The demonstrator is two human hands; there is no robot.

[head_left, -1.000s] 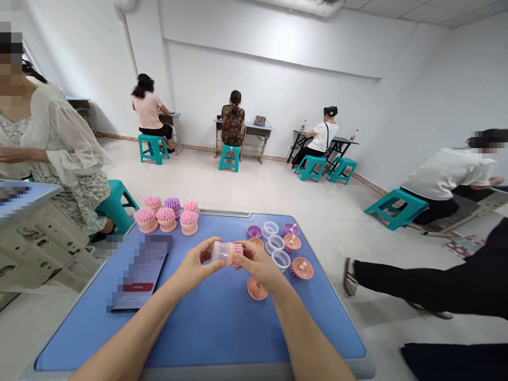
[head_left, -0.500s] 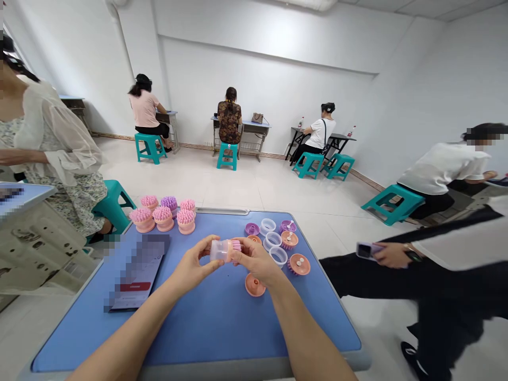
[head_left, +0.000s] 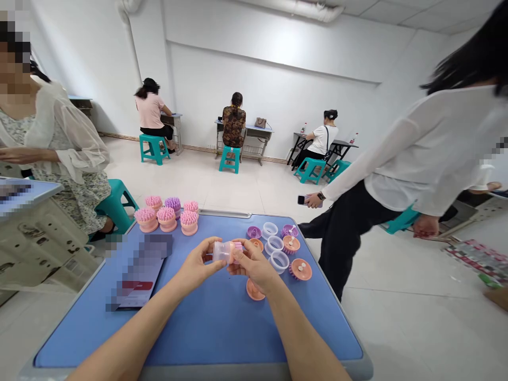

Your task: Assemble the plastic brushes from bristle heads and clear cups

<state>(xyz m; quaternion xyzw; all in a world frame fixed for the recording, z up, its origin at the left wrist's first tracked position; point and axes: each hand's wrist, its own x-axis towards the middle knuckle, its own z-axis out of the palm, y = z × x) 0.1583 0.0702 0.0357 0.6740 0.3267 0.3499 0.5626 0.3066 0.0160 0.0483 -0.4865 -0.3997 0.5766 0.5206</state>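
Note:
Above the middle of the blue table (head_left: 198,328), both hands hold one small brush lying sideways. Its clear plastic part (head_left: 220,252) is between the fingers and thumb of my left hand (head_left: 197,267). My right hand (head_left: 256,267) grips the pink bristle end (head_left: 237,247). Right of the hands lie clear rings (head_left: 279,262), a purple cap (head_left: 254,232) and upturned orange brush heads (head_left: 300,269) with small white pieces on them. An orange cap (head_left: 255,290) sits partly hidden by my right wrist. Several finished-looking pink brushes (head_left: 167,218) and a purple one (head_left: 173,204) stand at the back left.
A phone (head_left: 141,275) lies on the table's left side. One person (head_left: 428,153) in white walks close by on the right, holding a phone. Another person (head_left: 67,143) is near at the left; others sit on green stools (head_left: 229,160) by the far wall.
Both hands still hold the brush, and my right fingers have shifted slightly around it. The walking person has come further into view on the right. The camera view has shifted slightly.

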